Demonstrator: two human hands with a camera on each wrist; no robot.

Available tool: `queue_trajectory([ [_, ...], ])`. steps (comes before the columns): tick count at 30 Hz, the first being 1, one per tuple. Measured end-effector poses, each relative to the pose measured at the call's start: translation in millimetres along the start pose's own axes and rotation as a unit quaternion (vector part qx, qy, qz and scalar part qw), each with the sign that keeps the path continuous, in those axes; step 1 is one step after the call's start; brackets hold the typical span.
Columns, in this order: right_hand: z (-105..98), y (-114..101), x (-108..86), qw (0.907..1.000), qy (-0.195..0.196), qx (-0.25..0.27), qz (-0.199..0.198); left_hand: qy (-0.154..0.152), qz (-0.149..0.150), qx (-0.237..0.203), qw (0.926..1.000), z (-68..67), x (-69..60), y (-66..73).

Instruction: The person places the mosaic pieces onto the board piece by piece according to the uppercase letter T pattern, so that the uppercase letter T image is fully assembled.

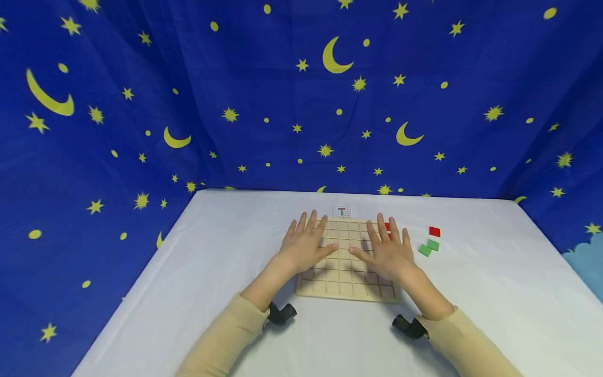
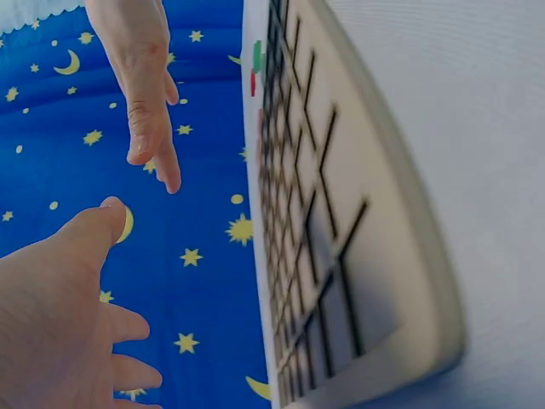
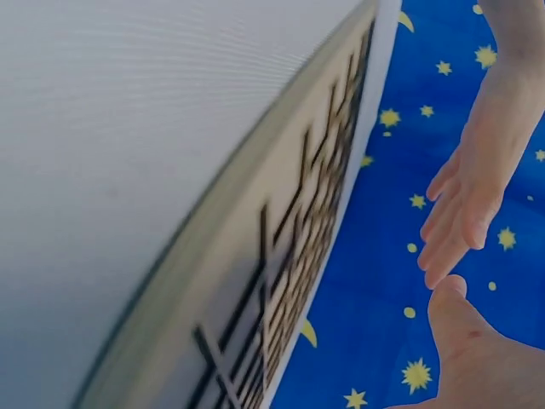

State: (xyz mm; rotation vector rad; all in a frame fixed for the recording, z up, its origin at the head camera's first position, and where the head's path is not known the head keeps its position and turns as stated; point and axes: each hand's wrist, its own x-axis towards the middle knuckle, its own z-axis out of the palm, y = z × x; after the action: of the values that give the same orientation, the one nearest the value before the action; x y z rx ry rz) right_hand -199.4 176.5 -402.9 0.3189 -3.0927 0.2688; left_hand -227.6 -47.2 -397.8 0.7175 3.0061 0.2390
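Note:
A square wooden board [image 1: 332, 287] with a grooved grid lies on the white table. My left hand [image 1: 303, 247] hovers over its left side, palm down, fingers straight and spread. My right hand [image 1: 388, 254] is held the same way above its right side. Both wrist views show a gap between the hands and the board, and neither hand holds anything. Red tiles [image 1: 388, 226] peek out behind the right fingers, partly hidden. To the right of that hand lie a red square tile [image 1: 434, 231] and two green square tiles, one nearer the red [image 1: 433, 245].
Just beyond the board's far edge lies a small printed card [image 1: 342, 211] showing a red and green pattern on a grid. A blue cloth [image 1: 282, 104] with yellow moons and stars hangs around the white table [image 1: 212, 251]. Black wrist devices [image 1: 282, 314] sit below both wrists.

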Motion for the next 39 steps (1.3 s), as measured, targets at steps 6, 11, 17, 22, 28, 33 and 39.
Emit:
queue_trajectory([
  [6, 3.7, 0.6, 0.4, 1.0, -0.001, 0.006, -0.002, -0.01, 0.008, -0.008, 0.9999, 0.8, -2.3, -5.9],
  [11, -0.2, 4.2, 1.8, 0.998, 0.017, 0.06, -0.013, 0.003, 0.063, -0.089, 0.9941, -1.7, -0.9, -21.9],
  [17, -13.8, 28.7, -0.8, 0.9855, 0.062, 0.156, -0.022, 0.031, 0.094, -0.209, 0.9729, 9.3, 3.4, -46.4],
  [22, -28.9, 56.5, -4.3, 0.9718, 0.115, 0.206, -0.008, 0.064, 0.075, -0.271, 0.9576, 25.7, 2.3, -61.9],
  [28, -41.7, 84.5, -6.5, 0.9474, 0.149, 0.283, -0.017, 0.084, 0.048, -0.299, 0.9495, 36.9, -0.6, -70.4],
  [33, -35.0, 110.2, -1.8, 0.9257, 0.176, 0.335, -0.001, 0.079, 0.046, -0.294, 0.9514, 44.1, -2.0, -73.2],
  [39, -42.6, 126.2, -5.5, 0.9237, 0.179, 0.335, 0.048, 0.077, 0.05, -0.298, 0.9502, 46.8, -4.4, -71.9],
])
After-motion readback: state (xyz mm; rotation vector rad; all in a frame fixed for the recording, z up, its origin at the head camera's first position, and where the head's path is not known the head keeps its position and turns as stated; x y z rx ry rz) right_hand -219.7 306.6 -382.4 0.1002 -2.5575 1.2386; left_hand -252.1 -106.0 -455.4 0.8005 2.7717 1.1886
